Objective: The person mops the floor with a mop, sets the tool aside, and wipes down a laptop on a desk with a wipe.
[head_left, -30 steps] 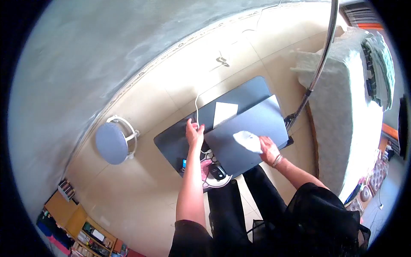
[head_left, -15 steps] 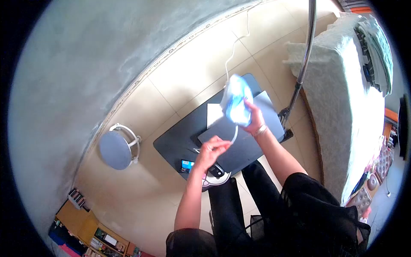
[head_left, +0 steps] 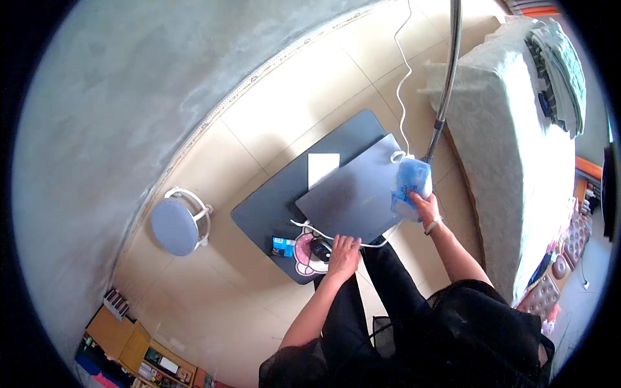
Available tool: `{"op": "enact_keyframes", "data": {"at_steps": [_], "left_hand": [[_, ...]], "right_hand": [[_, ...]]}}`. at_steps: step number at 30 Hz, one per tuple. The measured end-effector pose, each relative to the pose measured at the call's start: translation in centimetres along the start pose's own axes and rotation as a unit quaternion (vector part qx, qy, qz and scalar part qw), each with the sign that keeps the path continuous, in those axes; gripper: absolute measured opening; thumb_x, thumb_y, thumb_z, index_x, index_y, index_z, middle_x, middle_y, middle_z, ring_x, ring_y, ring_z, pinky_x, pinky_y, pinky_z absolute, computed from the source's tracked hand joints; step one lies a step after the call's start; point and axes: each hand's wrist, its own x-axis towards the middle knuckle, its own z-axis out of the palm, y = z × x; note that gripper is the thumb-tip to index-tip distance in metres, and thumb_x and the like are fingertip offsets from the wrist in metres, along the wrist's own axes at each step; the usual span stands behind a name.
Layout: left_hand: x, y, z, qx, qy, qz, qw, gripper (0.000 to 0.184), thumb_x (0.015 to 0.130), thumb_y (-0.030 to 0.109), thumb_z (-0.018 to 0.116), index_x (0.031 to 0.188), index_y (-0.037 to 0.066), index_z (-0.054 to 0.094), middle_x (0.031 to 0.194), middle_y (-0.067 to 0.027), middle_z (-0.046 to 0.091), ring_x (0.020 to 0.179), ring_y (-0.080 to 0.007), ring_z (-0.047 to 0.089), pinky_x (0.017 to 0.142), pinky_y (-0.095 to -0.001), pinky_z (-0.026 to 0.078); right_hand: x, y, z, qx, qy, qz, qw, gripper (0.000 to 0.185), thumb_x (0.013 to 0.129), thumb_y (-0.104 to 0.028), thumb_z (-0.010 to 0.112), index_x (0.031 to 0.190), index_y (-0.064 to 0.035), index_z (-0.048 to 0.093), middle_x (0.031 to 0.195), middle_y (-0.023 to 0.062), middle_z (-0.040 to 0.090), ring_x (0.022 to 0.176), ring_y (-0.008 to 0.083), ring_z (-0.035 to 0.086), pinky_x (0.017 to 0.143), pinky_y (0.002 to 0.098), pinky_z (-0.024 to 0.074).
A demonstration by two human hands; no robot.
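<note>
A closed grey laptop lies on the dark table. Over its right end my right hand grips a blue and white soft package. A white cable runs from the floor to the package and passes below it toward the table's front. My left hand is at the front edge with fingers bent over the cable, beside a black mouse on a pink and white mouse pad. What the left fingers hold is too small to make out.
A white sheet of paper and a small blue box lie on the table. A round grey stool stands at the left. To the right are a metal pole and a covered bed. A wooden shelf is at lower left.
The package in my right hand has moved right and down toward the laptop's right end. My left hand has moved right and down to the front edge. The cable has shifted right.
</note>
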Motion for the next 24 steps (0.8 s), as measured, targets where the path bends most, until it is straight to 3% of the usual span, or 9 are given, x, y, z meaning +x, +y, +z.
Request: {"op": "enact_keyframes", "data": {"at_steps": [1,5,8,10,19,20,22,23,24], "left_hand": [[0.0,-0.6,0.7,0.019,-0.112,-0.043,0.993,0.045,0.065,0.004,0.049,0.108,-0.001,0.039,0.103,-0.0143,0.042,0.102,-0.0284,0.035,0.094,-0.0411,0.019],[0.5,-2.4,2.7,0.124,-0.08,-0.016,0.989,0.047,0.069,0.003,0.037,0.115,-0.004,0.029,0.122,-0.0184,0.025,0.115,-0.0342,0.019,0.096,-0.0421,0.01],[1.7,-2.4,2.0,0.132,-0.055,-0.011,0.99,0.048,0.068,0.001,0.036,0.115,-0.004,0.028,0.125,-0.0182,0.021,0.116,-0.0333,0.017,0.096,-0.0426,0.009],[2.2,-2.9,2.0,0.137,-0.043,-0.018,0.99,0.049,0.067,0.001,0.038,0.115,-0.005,0.029,0.124,-0.0182,0.022,0.116,-0.0331,0.017,0.096,-0.0427,0.01],[0.7,-4.3,1.8,0.051,0.072,-0.18,0.98,0.05,0.059,0.0,0.048,0.107,-0.004,0.036,0.105,-0.019,0.04,0.098,-0.0329,0.037,0.085,-0.0417,0.028],[0.3,-4.1,1.8,0.021,0.053,-0.273,0.96,0.049,0.059,0.0,0.047,0.106,-0.002,0.036,0.106,-0.0161,0.041,0.099,-0.0296,0.039,0.085,-0.0393,0.03],[-0.8,-5.7,3.2,-0.393,0.161,-0.342,0.838,0.05,0.056,-0.002,0.042,0.105,0.003,0.038,0.1,-0.0104,0.046,0.088,-0.024,0.046,0.065,-0.0363,0.044],[-1.4,-4.7,2.2,-0.656,0.202,-0.387,0.616,0.053,0.056,0.001,0.041,0.109,0.006,0.037,0.105,-0.0083,0.045,0.092,-0.0206,0.046,0.06,-0.0324,0.046],[-1.7,-4.1,1.0,-0.758,0.2,-0.3,0.544,0.05,0.061,0.006,0.045,0.11,0.008,0.036,0.109,-0.0085,0.043,0.096,-0.0217,0.045,0.068,-0.0351,0.044]], "right_hand": [[0.3,0.8,0.4,-0.131,0.056,-0.033,0.989,0.035,0.066,-0.019,0.057,0.094,0.0008,0.05,0.09,0.0117,0.052,0.081,0.0224,0.051,0.071,0.0319,0.04],[0.4,1.6,2.6,-0.339,0.177,-0.273,0.883,0.043,0.061,-0.012,0.057,0.1,0.0018,0.043,0.103,0.0168,0.04,0.094,0.0316,0.039,0.08,0.0338,0.0336],[-1.2,-0.3,5.2,-0.339,0.09,-0.251,0.902,0.033,0.063,-0.003,0.052,0.094,0.0006,0.042,0.097,0.0167,0.041,0.089,0.0305,0.043,0.077,0.0351,0.0359],[-1.1,-0.9,6.2,-0.382,0.044,-0.376,0.843,0.034,0.063,-0.001,0.049,0.097,-0.0015,0.042,0.096,0.015,0.043,0.09,0.0299,0.042,0.077,0.0359,0.0355],[-3.5,-1.1,10.6,-0.516,-0.08,-0.465,0.715,0.041,0.068,-0.013,0.043,0.108,-0.0061,0.038,0.103,0.0126,0.043,0.095,0.0256,0.042,0.083,0.0377,0.0308],[-4.0,-0.1,11.1,-0.51,-0.104,-0.492,0.698,0.041,0.068,-0.013,0.044,0.108,-0.007,0.037,0.102,0.0121,0.043,0.095,0.0258,0.042,0.084,0.0391,0.0299],[-5.0,1.7,12.0,-0.522,-0.156,-0.527,0.652,0.042,0.068,-0.015,0.045,0.109,-0.0082,0.037,0.104,0.0119,0.042,0.097,0.0246,0.041,0.085,0.0399,0.0283],[-5.8,2.0,12.6,-0.534,-0.177,-0.522,0.641,0.042,0.069,-0.017,0.045,0.11,-0.0092,0.037,0.105,0.0119,0.042,0.097,0.0241,0.041,0.086,0.0388,0.028],[-6.7,2.2,13.2,-0.514,-0.169,-0.527,0.655,0.042,0.069,-0.018,0.044,0.109,-0.008,0.037,0.104,0.0121,0.041,0.095,0.0237,0.041,0.084,0.0382,0.0291]]}}
